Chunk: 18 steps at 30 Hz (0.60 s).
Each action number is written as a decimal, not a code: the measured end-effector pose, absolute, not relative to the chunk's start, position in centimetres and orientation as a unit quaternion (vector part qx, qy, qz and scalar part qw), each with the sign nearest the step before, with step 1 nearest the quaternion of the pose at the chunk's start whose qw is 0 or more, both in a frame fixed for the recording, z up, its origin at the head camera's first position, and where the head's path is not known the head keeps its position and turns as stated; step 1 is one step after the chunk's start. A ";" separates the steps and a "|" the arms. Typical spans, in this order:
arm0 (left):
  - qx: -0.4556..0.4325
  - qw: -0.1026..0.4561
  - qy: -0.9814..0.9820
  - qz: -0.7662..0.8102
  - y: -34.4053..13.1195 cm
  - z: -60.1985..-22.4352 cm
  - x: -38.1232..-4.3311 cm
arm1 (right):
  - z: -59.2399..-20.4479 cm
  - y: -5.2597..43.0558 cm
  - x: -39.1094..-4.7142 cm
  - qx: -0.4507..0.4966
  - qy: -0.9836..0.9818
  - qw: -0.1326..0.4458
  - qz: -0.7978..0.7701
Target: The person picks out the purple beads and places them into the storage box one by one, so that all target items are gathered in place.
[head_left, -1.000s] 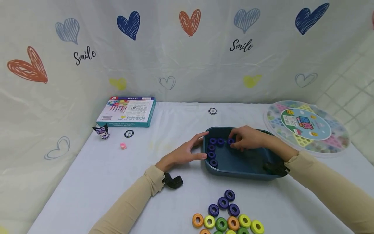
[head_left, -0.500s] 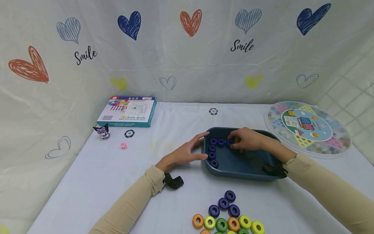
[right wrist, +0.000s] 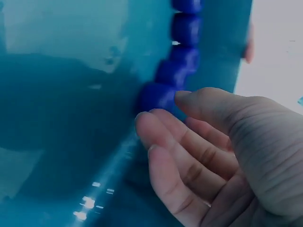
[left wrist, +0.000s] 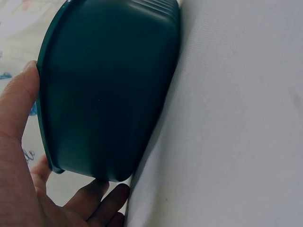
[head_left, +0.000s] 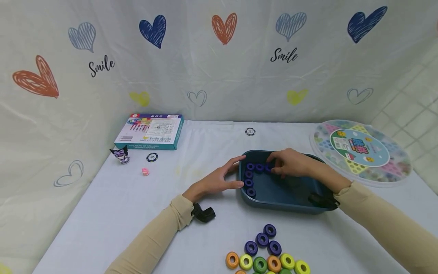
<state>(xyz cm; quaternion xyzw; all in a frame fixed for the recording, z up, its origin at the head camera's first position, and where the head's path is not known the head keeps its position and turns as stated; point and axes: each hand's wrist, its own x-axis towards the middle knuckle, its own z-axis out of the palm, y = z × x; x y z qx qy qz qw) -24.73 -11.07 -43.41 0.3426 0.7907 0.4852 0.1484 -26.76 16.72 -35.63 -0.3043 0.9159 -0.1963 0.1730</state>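
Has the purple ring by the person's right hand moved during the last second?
Yes, slightly left: judged against the tray in the head view, the purple ring by the right hand now sits closer to the neighbouring ring.

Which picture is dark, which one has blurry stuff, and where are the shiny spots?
Left wrist view: dim, with the tray's outer wall darkest; right wrist view: the purple rings look blurry and bluish, and white glare spots shine on the tray at lower left; head view: brighter, with a soft shadow beneath the right sleeve.
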 end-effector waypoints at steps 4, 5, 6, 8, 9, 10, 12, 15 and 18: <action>0.343 0.145 0.791 0.485 -11.1 -43.4 -24.8 | -34.2 16.7 -26.1 -0.315 0.917 0.151 -0.191; 0.343 0.145 0.791 0.485 -11.1 -43.4 -24.8 | -33.9 16.6 -25.9 -0.316 0.918 0.148 -0.190; 0.343 0.144 0.791 0.485 -11.1 -43.3 -24.8 | -33.7 16.5 -25.7 -0.317 0.918 0.145 -0.188; 0.343 0.144 0.791 0.485 -11.1 -43.3 -24.8 | -33.2 16.2 -25.2 -0.321 0.917 0.144 -0.187; 0.342 0.145 0.791 0.486 -11.1 -43.3 -24.8 | -33.0 16.1 -24.8 -0.323 0.916 0.143 -0.187; 0.341 0.146 0.791 0.486 -11.1 -43.3 -24.8 | -32.8 16.0 -24.4 -0.327 0.915 0.141 -0.187; 0.339 0.147 0.793 0.484 -11.1 -43.3 -24.8 | -32.4 15.7 -23.6 -0.337 0.913 0.132 -0.187; 0.334 0.150 0.795 0.483 -11.0 -43.3 -24.7 | -32.1 15.7 -22.3 -0.353 0.910 0.110 -0.186; 0.334 0.149 0.796 0.482 -11.0 -43.3 -24.7 | -32.1 15.7 -21.0 -0.362 0.908 0.092 -0.188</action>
